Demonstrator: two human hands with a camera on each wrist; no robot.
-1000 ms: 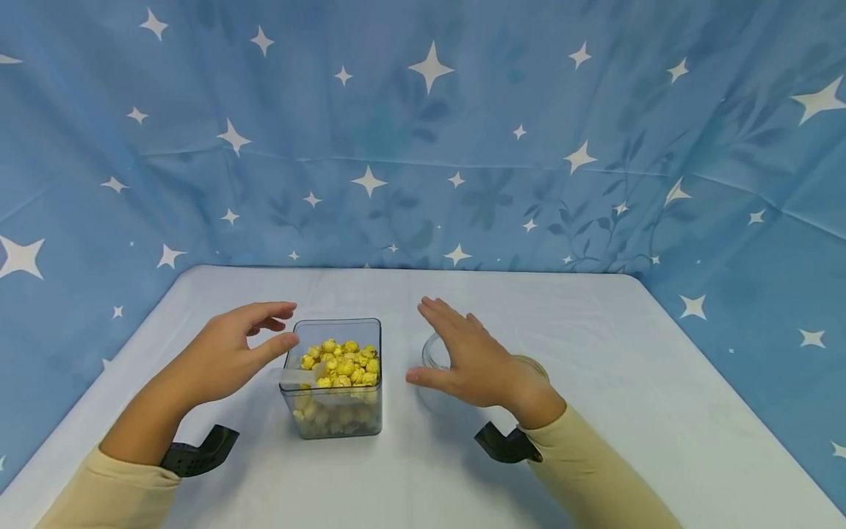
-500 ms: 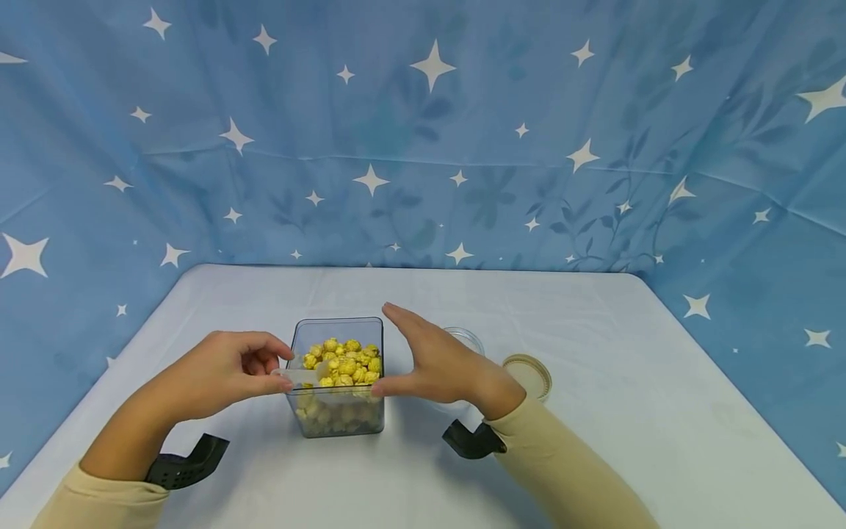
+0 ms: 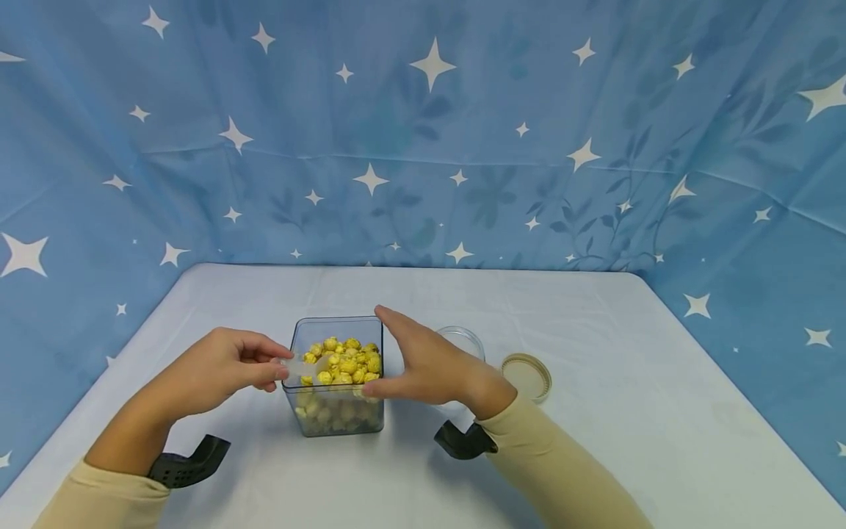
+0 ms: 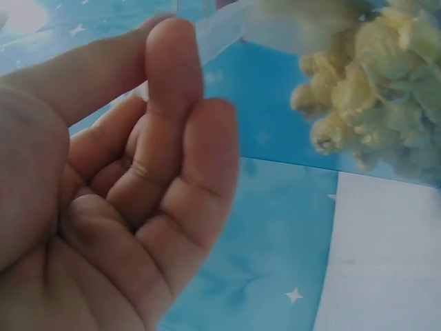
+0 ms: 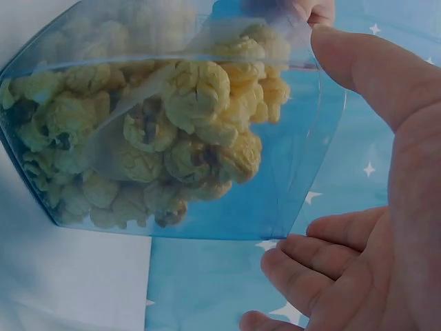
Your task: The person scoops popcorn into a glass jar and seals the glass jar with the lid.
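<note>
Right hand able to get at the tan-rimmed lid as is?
Likely yes. The right hand is spread at the clear container, and the tan-rimmed lid lies on the table to its right with nothing seen on top. It would probably just need to draw back.

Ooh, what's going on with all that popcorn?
A person's left hand pinches a whitish scoop by its handle, the other end in yellow popcorn inside a clear box. Their right hand is spread along the box's right side. A clear round container is partly hidden behind that hand, and a gold-rimmed lid lies beside it.
</note>
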